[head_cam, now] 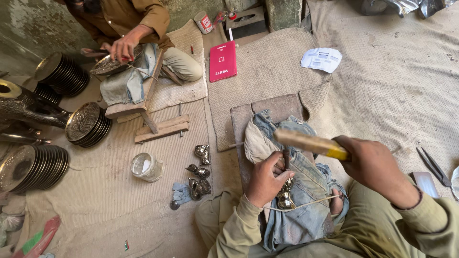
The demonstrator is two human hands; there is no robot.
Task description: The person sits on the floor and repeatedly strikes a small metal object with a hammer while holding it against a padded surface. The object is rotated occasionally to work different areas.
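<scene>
I am pinching a thin dark punch (286,157) upright in my left hand (266,180), fingers closed narrowly around its shaft so the tip is staying planted on the small shiny metal piece (285,195). That piece is lying on the denim-wrapped block (306,186) in my lap, the cloth padding it, I judge, so it is not skidding. My right hand (375,165) is wrapping fully around the pale wooden hammer (311,142), which is hanging just above the punch's top, head pointing left of the block.

Left of the denim block, on the mat, more small metal pieces (201,172) and a glass jar (147,166) are sitting within reach. Further left, stacks of engraved metal plates (86,123) are leaning. Beyond the block, a red notebook (223,60) is lying flat, and another person's hand (124,48) is working a plate. Right of the block, dark shears (434,166) are resting.
</scene>
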